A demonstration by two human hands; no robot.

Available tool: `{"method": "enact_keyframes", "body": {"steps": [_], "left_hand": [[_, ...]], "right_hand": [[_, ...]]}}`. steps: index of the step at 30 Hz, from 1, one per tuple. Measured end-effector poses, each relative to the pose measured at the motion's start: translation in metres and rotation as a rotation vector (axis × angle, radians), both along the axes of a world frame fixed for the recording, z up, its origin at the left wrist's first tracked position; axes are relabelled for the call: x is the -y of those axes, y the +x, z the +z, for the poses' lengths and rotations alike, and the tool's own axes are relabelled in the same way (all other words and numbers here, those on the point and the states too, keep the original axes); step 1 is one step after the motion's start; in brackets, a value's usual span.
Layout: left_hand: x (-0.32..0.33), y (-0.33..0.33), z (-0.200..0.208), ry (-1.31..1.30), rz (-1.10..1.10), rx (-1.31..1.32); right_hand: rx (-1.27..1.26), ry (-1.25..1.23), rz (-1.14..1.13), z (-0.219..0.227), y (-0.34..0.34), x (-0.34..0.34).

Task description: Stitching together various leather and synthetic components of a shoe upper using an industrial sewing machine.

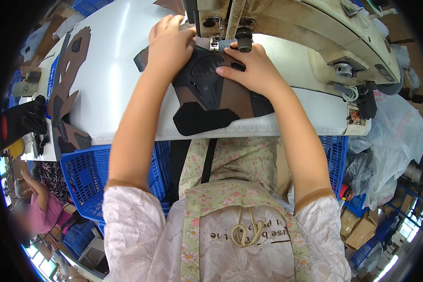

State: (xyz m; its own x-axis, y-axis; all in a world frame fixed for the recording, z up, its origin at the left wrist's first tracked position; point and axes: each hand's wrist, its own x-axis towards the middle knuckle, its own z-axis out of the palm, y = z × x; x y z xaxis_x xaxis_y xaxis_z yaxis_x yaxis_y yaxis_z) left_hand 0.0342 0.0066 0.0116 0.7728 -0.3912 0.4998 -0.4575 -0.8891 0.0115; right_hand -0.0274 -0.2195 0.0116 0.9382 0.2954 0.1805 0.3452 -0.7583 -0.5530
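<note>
A brown and black shoe upper point(228, 96) lies flat on the white bed of a sewing machine point(310, 23), its far edge under the presser foot point(215, 43). My left hand point(170, 47) rests at its far left edge, fingers bent but apart, partly behind the machine head. On the right side of the shoe upper lies my right hand point(254, 68), thumb and fingers spread on its surface. A grey strip point(226, 44) shows beside the presser foot, close to my right fingertips. Whether those fingers touch the strip I cannot tell.
More brown and black shoe pieces point(66, 103) lie at the table's left edge. Below the table stand blue plastic crates point(89, 176). Clear plastic bags point(385, 141) hang at the right, above cardboard boxes point(362, 228). Another person point(47, 209) sits at the lower left.
</note>
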Motion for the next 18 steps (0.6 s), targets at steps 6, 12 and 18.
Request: {"method": "enact_keyframes", "body": {"steps": [6,12,18], "left_hand": [[0.001,-0.052,-0.007,-0.205,0.170,-0.308],[-0.016,-0.025,-0.018,-0.042,0.044,-0.339],[-0.027,-0.012,-0.018,-0.084,-0.042,-0.413]], "right_hand": [[0.137,-0.011,-0.073,-0.005,-0.009,-0.013],[0.143,-0.043,-0.123,-0.003,-0.028,-0.028],[0.082,0.051,-0.086,-0.003,-0.036,-0.025]]}}
